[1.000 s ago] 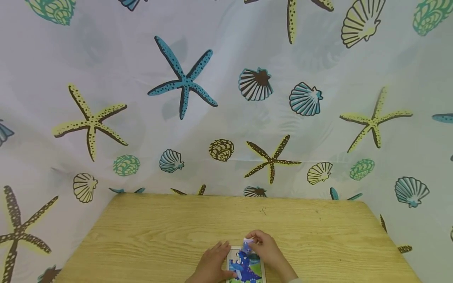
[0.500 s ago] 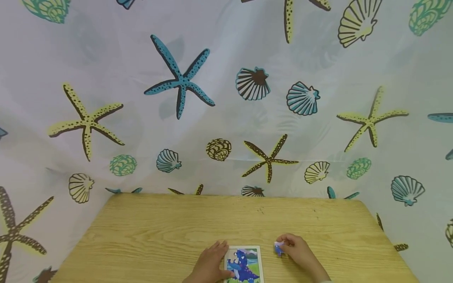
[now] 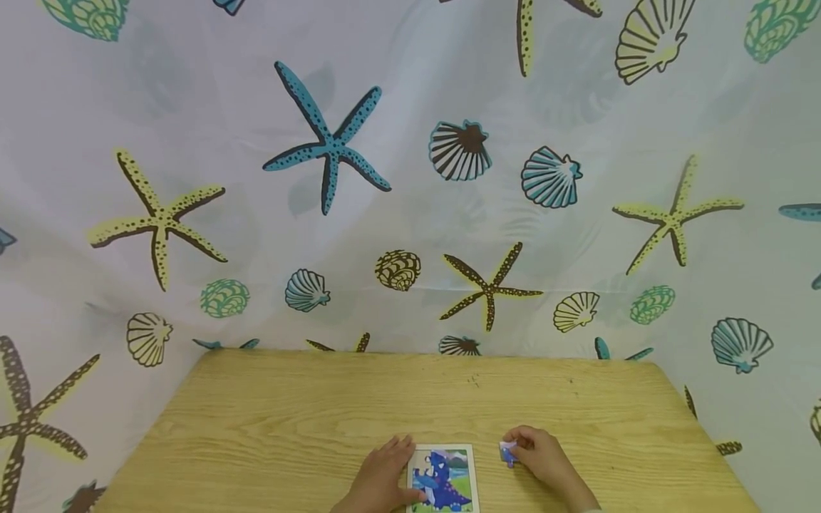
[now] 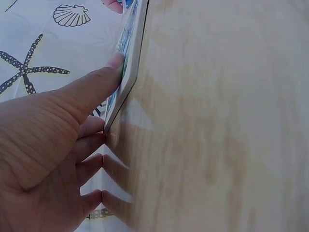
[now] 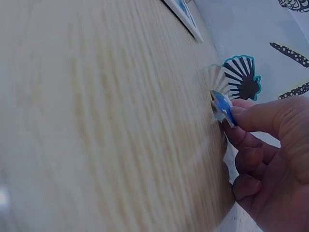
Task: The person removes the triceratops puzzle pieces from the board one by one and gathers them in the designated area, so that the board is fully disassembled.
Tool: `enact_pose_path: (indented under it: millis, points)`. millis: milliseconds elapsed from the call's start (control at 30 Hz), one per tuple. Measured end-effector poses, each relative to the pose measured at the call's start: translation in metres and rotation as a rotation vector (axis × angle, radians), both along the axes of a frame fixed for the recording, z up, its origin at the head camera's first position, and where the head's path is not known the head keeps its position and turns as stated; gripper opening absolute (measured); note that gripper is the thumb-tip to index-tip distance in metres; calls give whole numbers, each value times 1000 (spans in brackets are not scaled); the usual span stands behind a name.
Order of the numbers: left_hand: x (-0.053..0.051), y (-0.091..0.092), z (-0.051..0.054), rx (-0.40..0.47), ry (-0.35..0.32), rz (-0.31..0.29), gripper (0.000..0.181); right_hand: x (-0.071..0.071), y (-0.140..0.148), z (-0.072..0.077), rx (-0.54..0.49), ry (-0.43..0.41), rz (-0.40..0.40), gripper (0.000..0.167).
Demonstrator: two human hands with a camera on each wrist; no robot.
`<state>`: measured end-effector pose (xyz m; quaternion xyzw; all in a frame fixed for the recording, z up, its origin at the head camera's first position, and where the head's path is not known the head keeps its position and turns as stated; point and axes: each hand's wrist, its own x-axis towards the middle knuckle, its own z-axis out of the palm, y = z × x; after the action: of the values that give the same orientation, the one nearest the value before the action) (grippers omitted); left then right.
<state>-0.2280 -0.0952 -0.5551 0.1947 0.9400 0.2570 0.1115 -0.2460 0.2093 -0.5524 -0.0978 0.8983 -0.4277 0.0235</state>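
Note:
A small jigsaw board (image 3: pixel 474 479) with a pale frame and a blue dinosaur picture lies flat at the table's near side. My left hand (image 3: pixel 378 476) rests at its left, fingers extended along the upper left corner and thumb on the picture. In the left wrist view the thumb presses on the face of the board, with fingertips at its edge and on the table. To the right of the board, my right hand (image 3: pixel 541 458) pinches a blue and lilac puzzle piece (image 3: pixel 507 453) between thumb and fingers. The right wrist view shows this piece (image 5: pixel 223 107) tilted, close to the tabletop.
The wood-grain table (image 3: pixel 288 413) spreads out behind and to both sides of the board. A white cloth (image 3: pixel 359 235) printed with starfish and shells hangs around its back and sides.
My right hand has moved right, from over the board's upper edge to the table beside it, carrying the puzzle piece along. The left hand has kept its place on the board.

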Motion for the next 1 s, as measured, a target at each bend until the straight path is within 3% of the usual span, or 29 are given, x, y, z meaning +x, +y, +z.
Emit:
enact_pose_path:
  millis: [433,700,1000]
  points:
    - [2,1,3,-17,10,9,84,1,-5,-4,92,105,-58,15]
    - [3,0,4,-29,24,8,84,0,-5,-7,101,84,-76,15]
    - [6,1,9,-33,31,6,83,3,-9,1,61,56,-114,13]
